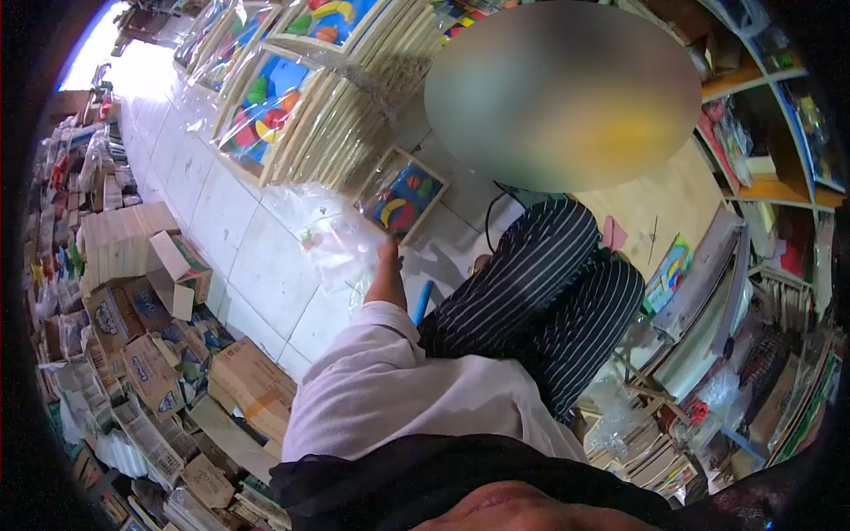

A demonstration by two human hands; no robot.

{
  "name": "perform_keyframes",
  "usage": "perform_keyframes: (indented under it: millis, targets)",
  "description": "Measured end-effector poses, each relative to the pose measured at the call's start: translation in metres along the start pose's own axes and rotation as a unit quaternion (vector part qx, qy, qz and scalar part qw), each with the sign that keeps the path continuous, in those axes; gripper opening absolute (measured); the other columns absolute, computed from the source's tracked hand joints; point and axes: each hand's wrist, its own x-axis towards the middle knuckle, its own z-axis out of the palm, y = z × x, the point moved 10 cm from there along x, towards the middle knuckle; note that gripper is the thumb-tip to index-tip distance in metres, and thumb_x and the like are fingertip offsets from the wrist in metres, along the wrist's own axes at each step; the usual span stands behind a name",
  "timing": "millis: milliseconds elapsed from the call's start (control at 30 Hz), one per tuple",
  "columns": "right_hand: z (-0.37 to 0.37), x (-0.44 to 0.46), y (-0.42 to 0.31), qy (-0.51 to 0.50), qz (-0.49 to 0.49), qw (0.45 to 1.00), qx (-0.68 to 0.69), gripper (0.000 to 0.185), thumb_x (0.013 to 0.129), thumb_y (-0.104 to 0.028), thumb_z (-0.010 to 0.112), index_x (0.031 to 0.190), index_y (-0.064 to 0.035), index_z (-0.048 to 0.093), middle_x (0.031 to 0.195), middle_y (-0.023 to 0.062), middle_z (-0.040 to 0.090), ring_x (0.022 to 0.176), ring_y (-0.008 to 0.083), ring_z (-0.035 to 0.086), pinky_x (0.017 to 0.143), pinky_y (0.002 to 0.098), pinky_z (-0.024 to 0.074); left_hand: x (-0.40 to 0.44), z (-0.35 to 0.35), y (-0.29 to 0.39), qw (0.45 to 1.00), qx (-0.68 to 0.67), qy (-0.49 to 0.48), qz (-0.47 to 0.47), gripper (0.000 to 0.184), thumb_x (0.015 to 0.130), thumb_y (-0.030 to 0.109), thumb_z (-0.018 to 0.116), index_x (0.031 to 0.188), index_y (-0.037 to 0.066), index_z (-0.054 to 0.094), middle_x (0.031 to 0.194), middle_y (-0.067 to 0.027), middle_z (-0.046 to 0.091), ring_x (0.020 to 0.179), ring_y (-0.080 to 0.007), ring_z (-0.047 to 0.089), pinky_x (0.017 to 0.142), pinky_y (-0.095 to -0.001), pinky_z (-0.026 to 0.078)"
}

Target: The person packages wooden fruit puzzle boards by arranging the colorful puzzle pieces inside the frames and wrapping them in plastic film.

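My left hand [389, 253] reaches forward past my knees, fingers curled at the edge of a clear plastic bag [329, 237]. The bag hangs crumpled over the floor, with small coloured marks showing on or through it. Just beyond the hand, a wood-framed fruit puzzle [403, 196] lies on the floor, its yellow banana piece on a blue ground. A tall stack of similar framed puzzles [332, 124], wrapped in plastic, stands behind it. My right hand does not show.
Cardboard boxes [252, 385] and packed goods crowd the left side. Shelves [761, 190] with goods line the right, beside a pale wooden board [682, 208]. White tiles [257, 257] cover the floor. A blurred oval hides the upper middle. A blue rod [423, 302] is by my leg.
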Motion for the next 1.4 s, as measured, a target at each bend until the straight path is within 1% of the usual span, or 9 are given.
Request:
perform_keyframes:
  millis: [167,233,367,600,800,967,1167,1300,1400]
  targets:
    - [-0.011,0.004,-0.040,-0.007,-0.027,0.999,-0.030,0.053,0.083,-0.044,0.058,0.121,-0.0084,0.046,0.110,0.0112,0.056,0.089,0.0260,0.059,0.066,0.0420,0.0488,0.058,0.022,-0.022,0.998,0.057,-0.010,0.009,0.065,0.069,0.045,0.067,0.117,0.005,0.049,0.113,-0.0089,0.052,0.102,-0.0272,0.048,0.080,-0.0450,0.042]
    - [-0.005,-0.011,-0.059,-0.006,-0.053,0.997,-0.064,0.043,0.086,-0.041,0.054,0.117,-0.0112,0.051,0.102,0.0084,0.059,0.089,0.0231,0.059,0.069,0.0386,0.0495,-0.004,-0.023,0.053,0.772,0.440,0.434,0.146,0.046,0.067,0.038,0.066,0.100,0.006,0.058,0.092,-0.0111,0.057,0.094,-0.0306,0.053,0.082,-0.0404,0.043]
    - [0.005,-0.013,-0.106,-0.048,-0.177,0.980,-0.076,0.050,0.084,-0.034,0.061,0.118,-0.0005,0.049,0.102,0.0101,0.060,0.090,0.0209,0.060,0.067,0.0362,0.0508,0.060,-0.029,0.055,0.820,0.402,0.295,0.280,0.052,0.073,0.043,0.060,0.107,0.005,0.053,0.093,-0.0085,0.056,0.087,-0.0256,0.054,0.076,-0.0372,0.044]
    - [0.065,-0.086,-0.261,0.041,-0.332,0.938,-0.090,0.030,0.085,-0.020,0.060,0.106,0.0009,0.057,0.083,0.0052,0.061,0.075,0.0106,0.058,0.063,0.0249,0.0480,0.058,-0.026,0.022,0.957,0.261,0.107,0.061,0.054,0.076,0.044,0.058,0.113,0.007,0.048,0.098,-0.0084,0.053,0.087,-0.0242,0.052,0.074,-0.0345,0.044]
    - [0.143,-0.110,-0.412,0.142,-0.589,0.761,-0.230,0.018,0.081,-0.013,0.062,0.093,-0.0002,0.062,0.077,0.0112,0.064,0.069,0.0169,0.061,0.063,0.0280,0.0479,0.056,0.021,-0.016,0.980,0.140,-0.081,-0.116,0.056,0.078,0.045,0.057,0.119,0.008,0.043,0.103,-0.0084,0.050,0.087,-0.0230,0.051,0.071,-0.0321,0.044]
    - [0.204,-0.056,-0.480,0.210,-0.600,0.712,-0.299,0.016,0.074,-0.015,0.065,0.085,-0.0043,0.066,0.078,0.0136,0.065,0.071,0.0235,0.064,0.065,0.0328,0.0491,0.062,0.045,-0.006,0.987,0.090,-0.120,-0.055,0.058,0.081,0.046,0.055,0.123,0.009,0.039,0.108,-0.0084,0.049,0.087,-0.0220,0.050,0.069,-0.0302,0.044]
    - [0.233,-0.033,-0.499,0.187,-0.562,0.685,-0.423,0.022,0.072,-0.027,0.067,0.075,-0.0049,0.069,0.069,0.0152,0.064,0.062,0.0269,0.062,0.058,0.0375,0.0473,0.076,0.051,0.019,0.929,0.063,-0.094,0.352,0.061,0.083,0.046,0.054,0.128,0.011,0.034,0.113,-0.0084,0.046,0.088,-0.0208,0.049,0.067,-0.0279,0.044]
    - [0.246,-0.035,-0.502,0.219,-0.595,0.612,-0.473,0.022,0.072,-0.023,0.066,0.072,-0.0019,0.060,0.066,0.0164,0.059,0.059,0.0334,0.058,0.057,0.0401,0.0459,-0.030,0.113,0.093,0.896,-0.342,-0.282,0.026,0.063,0.076,0.055,0.059,0.121,0.012,0.048,0.098,-0.0069,0.057,0.087,-0.0208,0.056,0.073,-0.0333,0.048]
    - [0.239,-0.029,-0.500,0.240,-0.560,0.624,-0.489,0.020,0.071,-0.020,0.066,0.073,-0.0021,0.057,0.065,0.0169,0.058,0.056,0.0286,0.057,0.053,0.0379,0.0445,-0.039,0.115,0.122,0.909,-0.331,-0.238,0.089,0.051,0.082,0.051,0.053,0.117,0.013,0.051,0.099,-0.0054,0.059,0.090,-0.0209,0.058,0.077,-0.0341,0.048]
